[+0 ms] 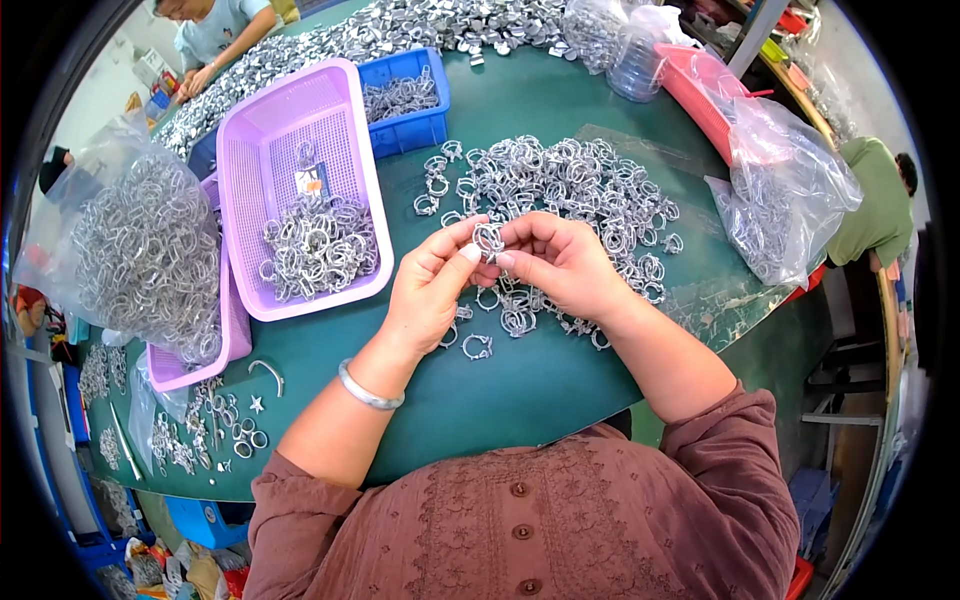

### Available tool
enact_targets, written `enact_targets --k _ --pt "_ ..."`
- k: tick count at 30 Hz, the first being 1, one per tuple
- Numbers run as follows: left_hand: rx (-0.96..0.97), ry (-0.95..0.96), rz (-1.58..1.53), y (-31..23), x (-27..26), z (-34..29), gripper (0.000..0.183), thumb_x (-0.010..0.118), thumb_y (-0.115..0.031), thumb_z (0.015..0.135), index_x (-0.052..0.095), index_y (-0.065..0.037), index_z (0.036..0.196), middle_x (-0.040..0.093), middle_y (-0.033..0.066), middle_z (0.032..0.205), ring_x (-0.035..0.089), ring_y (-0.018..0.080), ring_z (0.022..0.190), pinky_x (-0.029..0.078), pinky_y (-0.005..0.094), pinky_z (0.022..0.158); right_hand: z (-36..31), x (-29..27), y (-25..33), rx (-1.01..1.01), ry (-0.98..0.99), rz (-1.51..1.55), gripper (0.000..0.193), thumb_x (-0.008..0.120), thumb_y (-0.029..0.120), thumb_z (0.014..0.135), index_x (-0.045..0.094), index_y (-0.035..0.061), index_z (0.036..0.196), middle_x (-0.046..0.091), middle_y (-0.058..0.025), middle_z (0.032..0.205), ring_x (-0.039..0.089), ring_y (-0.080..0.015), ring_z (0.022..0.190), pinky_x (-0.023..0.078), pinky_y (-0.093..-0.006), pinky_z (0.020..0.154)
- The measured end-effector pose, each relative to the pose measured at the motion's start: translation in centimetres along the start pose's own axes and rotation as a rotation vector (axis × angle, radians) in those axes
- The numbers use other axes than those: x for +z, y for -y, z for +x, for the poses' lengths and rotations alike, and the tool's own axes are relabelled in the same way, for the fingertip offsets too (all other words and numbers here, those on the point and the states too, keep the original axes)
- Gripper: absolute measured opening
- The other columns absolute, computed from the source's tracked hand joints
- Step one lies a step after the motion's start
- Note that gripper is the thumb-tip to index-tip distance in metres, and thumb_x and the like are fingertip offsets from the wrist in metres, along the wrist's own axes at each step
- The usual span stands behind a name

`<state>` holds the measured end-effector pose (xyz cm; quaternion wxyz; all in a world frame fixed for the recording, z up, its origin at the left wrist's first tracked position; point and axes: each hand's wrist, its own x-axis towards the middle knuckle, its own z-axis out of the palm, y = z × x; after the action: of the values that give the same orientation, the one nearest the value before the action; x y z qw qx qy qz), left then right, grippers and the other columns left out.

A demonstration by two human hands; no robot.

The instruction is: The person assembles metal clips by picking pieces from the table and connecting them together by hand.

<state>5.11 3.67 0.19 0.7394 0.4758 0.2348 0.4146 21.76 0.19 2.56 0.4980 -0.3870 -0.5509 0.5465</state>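
Note:
Between my two hands, above the near side of a loose pile, a silver metal ring [488, 240] is held up. My left hand [437, 272] pinches it from the left with thumb and fingertips. From the other side, the thumb and fingers of my right hand [562, 262] close on the same ring. Beneath and behind the hands spreads a pile of similar silver rings [570, 180]. A few single rings, one of them a loose ring [477, 347], lie close to my left wrist. Fine detail on the held ring is too small to tell.
A purple basket [375, 215] with rings stands left, beside a blue bin [440, 125]. Bags of metal pieces [145, 255] flank the green table [480, 410]. A red basket [700, 95] leans far right. Silver parts [400, 30] line the back, near another person [220, 45].

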Motion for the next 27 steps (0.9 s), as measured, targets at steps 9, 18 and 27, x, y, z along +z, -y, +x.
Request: enact_targets --k 9,18,27 --pt "-0.025 -0.046 0.009 0.14 -0.03 -0.04 0.027 0.046 -0.009 0.089 0.049 0.0 0.114 0.059 0.0055 0.09 0.056 0.0116 0.074 0.048 0.0243 0.068 -0.2 0.05 0.05 0.035 -0.026 -0.047 0.012 0.052 -0.001 0.082 0.053 -0.0039 0.093 0.06 -0.0075 0.082 0.059 -0.0114 0.077 0.048 -0.0228 0.07" --pt "-0.049 -0.069 0.01 0.06 0.12 -0.03 0.026 0.046 -0.009 0.088 0.051 0.0 0.112 0.06 0.0061 0.088 0.057 0.0109 0.071 0.048 0.0231 0.065 -0.2 -0.16 -0.44 0.038 -0.049 -0.095 0.011 0.055 0.001 0.081 0.056 -0.0022 0.091 0.059 -0.0033 0.079 0.055 -0.0066 0.072 0.045 -0.0203 0.064" --pt "-0.076 -0.104 0.007 -0.13 0.13 -0.04 0.022 0.048 -0.009 0.087 0.055 -0.001 0.107 0.06 0.0055 0.084 0.056 0.0101 0.066 0.048 0.0235 0.062 -0.17 -0.09 -0.67 0.062 -0.087 -0.153 0.009 0.057 0.007 0.081 0.058 -0.0003 0.087 0.055 0.0016 0.069 0.048 -0.0029 0.061 0.04 -0.0189 0.053"
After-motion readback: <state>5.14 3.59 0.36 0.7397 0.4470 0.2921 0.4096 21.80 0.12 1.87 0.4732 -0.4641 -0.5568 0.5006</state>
